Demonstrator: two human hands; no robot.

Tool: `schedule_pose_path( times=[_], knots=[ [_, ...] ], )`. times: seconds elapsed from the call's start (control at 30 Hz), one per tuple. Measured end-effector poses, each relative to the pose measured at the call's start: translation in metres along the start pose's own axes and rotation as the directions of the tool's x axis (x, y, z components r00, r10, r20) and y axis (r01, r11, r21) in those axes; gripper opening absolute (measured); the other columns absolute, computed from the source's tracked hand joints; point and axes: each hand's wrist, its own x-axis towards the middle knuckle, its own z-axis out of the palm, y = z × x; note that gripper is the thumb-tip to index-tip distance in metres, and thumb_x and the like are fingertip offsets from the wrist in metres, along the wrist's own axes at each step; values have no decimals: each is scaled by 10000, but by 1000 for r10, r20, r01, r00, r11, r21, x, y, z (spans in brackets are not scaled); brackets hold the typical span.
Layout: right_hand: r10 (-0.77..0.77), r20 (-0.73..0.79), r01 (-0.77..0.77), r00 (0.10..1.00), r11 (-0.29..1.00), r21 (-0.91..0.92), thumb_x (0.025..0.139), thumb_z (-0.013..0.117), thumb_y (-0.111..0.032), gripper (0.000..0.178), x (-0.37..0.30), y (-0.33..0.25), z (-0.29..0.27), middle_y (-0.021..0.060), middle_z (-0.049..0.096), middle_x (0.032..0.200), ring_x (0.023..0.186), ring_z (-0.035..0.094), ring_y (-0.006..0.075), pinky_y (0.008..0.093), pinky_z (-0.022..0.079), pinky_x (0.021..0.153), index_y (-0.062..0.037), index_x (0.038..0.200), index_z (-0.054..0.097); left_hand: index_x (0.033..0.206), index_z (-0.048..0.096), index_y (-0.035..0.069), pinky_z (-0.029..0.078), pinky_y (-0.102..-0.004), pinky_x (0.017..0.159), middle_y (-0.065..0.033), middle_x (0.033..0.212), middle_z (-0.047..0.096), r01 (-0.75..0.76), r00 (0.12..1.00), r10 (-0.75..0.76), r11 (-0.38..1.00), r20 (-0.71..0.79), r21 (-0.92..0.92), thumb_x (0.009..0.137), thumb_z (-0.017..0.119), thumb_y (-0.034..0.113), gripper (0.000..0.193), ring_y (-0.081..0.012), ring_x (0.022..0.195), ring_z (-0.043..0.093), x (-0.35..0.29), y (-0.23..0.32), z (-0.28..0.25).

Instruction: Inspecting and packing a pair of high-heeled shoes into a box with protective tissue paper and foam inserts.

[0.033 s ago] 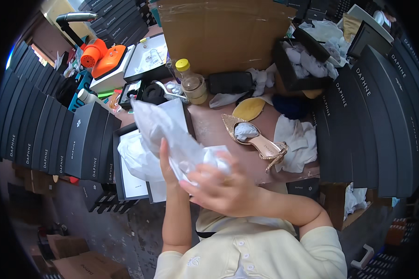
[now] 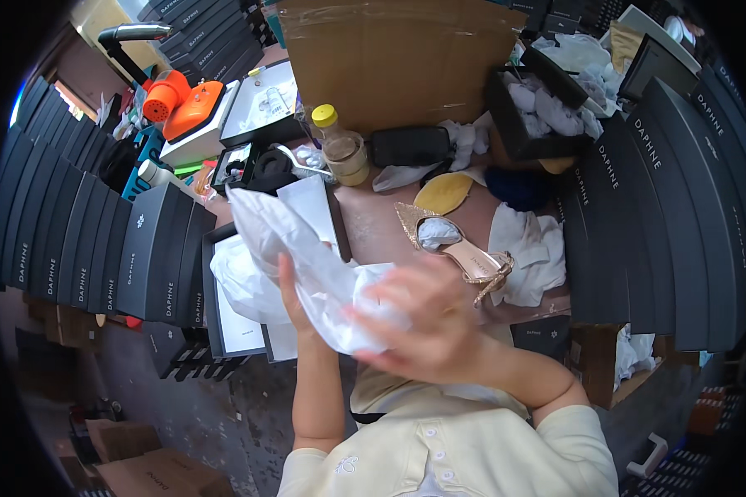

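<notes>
Above the front of the table I hold a long bundle wrapped in white tissue paper; whatever is inside is hidden. My left hand is closed around it from below, thumb up along its side. At its lower right end is my right hand, smeared by motion, so its grip cannot be made out. Behind the bundle lies an open dark shoebox with white paper and another crumpled tissue-paper wad. On the table to the right rests a glittery gold pointed slingback shoe with paper stuffed in its toe.
Stacks of dark shoeboxes flank me at left and, taller, dark boxes at right. Behind stand a yellow-capped bottle, a black case and a cardboard sheet. A yellow pad and white cloth lie near the shoe.
My right hand has shifted a little to the right along the bundle's end and is more blurred. The bundle and left hand have moved slightly left and down.
</notes>
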Motion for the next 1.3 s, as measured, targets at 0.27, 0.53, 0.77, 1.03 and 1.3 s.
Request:
schedule_pose_path(
  times=[0.27,0.53,0.77,1.03,1.3],
  knots=[
    [489,263,-547,832,643,536,752,715,-215,350,-43,13,9,145,582,1142,995,571,363,378,481,802,-7,1024,641,1334,339,100,462,-401,882,-118,1139,532,-366,874,438,878,-210,309,860,356,666,739,-242,1014,550,-3,-25,49],
    [78,-196,-4,978,936,353,707,759,-132,220,-77,1,-38,146,631,944,831,659,285,322,557,625,1,750,588,1358,320,101,408,-368,962,-113,1222,490,-297,874,410,875,-259,382,875,399,612,707,-234,1093,505,-12,-14,33],
    [525,450,-578,723,102,810,800,608,-79,145,-74,-8,-36,155,580,1075,864,614,202,297,515,734,31,890,639,1376,293,120,325,-388,1032,-116,1305,421,-270,805,422,886,-416,377,884,332,630,710,-242,1200,421,-40,-17,42],
    [362,422,-556,831,567,608,739,642,-47,466,-71,-10,-34,232,413,1312,1224,417,358,422,368,977,48,1181,525,1376,301,109,291,-391,1054,-103,1329,402,-291,839,362,930,-407,227,894,325,615,699,-251,1234,389,-43,-19,46],
    [397,-301,-387,867,917,96,610,766,-123,423,-89,-10,-31,150,551,964,858,568,277,361,467,698,38,953,578,1369,315,98,301,-369,1042,-117,1307,424,-216,866,308,941,-394,262,899,337,599,687,-246,1203,419,-42,-21,27]
  ],
)
